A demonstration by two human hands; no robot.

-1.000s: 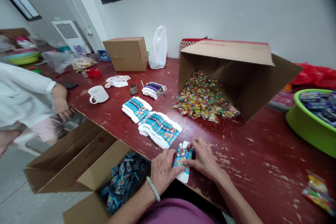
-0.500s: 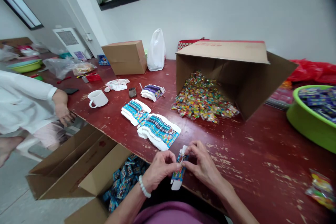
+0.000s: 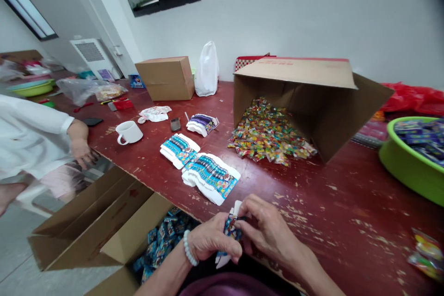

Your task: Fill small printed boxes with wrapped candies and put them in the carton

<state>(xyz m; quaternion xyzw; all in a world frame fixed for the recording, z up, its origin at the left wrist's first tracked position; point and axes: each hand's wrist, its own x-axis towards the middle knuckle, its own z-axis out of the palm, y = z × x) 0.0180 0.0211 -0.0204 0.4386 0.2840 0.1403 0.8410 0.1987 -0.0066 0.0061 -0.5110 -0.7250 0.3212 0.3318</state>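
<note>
Small box gripped

At counter 6 o'clock edge: left hand fingers wrapped round it, right hand fingers closed on its upper end. Flat cartons at 11 o'clock. Candy farther, 1 o'clock, partly inside cardboard box.

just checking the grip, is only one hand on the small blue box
No, the left hand and the right hand are both on the small blue box.
</note>
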